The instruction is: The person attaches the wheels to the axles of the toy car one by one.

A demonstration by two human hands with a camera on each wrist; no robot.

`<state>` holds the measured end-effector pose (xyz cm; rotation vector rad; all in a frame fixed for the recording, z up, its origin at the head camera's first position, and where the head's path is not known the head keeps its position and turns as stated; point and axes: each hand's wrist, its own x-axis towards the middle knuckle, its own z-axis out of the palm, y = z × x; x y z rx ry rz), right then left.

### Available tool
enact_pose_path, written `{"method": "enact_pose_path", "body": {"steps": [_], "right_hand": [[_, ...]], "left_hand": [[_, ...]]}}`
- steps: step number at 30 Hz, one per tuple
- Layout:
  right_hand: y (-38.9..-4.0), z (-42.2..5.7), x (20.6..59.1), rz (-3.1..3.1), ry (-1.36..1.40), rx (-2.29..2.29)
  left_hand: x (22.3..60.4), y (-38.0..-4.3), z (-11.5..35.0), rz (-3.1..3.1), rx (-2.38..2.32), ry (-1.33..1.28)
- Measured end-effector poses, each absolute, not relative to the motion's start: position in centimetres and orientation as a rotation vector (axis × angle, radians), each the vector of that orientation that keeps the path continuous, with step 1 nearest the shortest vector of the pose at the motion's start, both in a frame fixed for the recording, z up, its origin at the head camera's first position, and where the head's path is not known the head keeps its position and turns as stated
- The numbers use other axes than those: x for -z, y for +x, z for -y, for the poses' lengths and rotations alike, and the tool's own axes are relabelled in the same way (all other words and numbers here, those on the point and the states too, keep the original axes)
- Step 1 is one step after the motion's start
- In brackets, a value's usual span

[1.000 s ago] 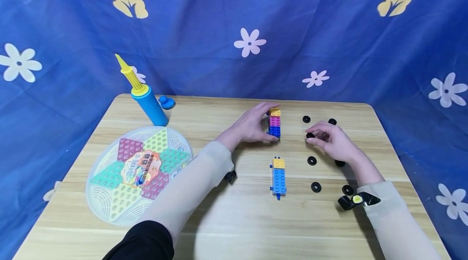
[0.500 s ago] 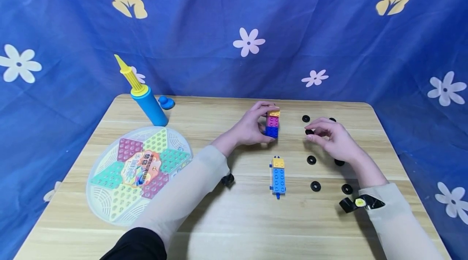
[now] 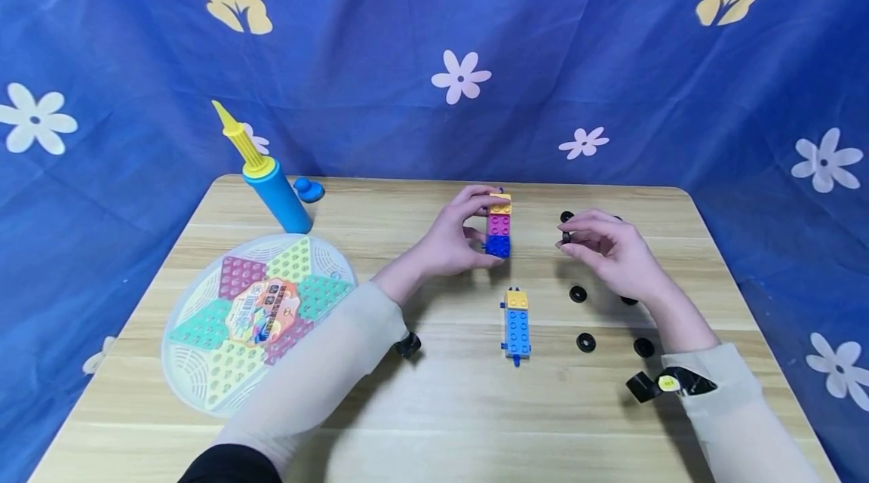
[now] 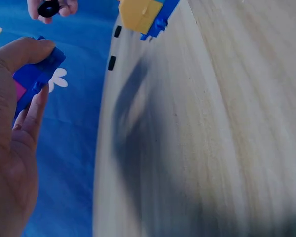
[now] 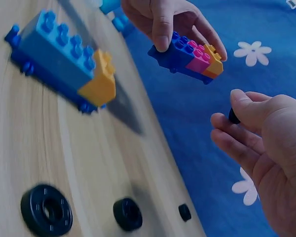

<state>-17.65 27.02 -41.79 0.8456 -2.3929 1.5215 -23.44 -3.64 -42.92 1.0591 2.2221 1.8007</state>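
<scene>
Head view, right of ctr: a yellow, pink & dk-blue brick block (image 3: 498, 225) is gripped lengthwise in the person's L hand (image 3: 451, 240), thumb at the near end. R hand (image 3: 614, 253), farther right, pinches a small blk wheel (image 3: 566, 238), apart from the block. Below, I see a lt-blue-and-yellow block (image 3: 517, 328) on the wood table (image 3: 462, 423), loose blk wheels (image 3: 586, 343) to its right. Star-patterned game board (image 3: 261, 309) sits lower left, yellow-and-blue pump (image 3: 274, 192) above it; flowered blue curtain (image 3: 339, 53) fills the top.
</scene>
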Motion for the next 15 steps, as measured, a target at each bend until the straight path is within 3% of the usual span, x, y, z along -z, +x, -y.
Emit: {"method": "enact_pose_path", "body": {"steps": [15], "right_hand": [[-15.2, -23.1, 39.1, 2.134, 1.030, -1.884]], "left_hand": [[39.4, -19.4, 6.5, -2.112, -1.951, 1.186]]}}
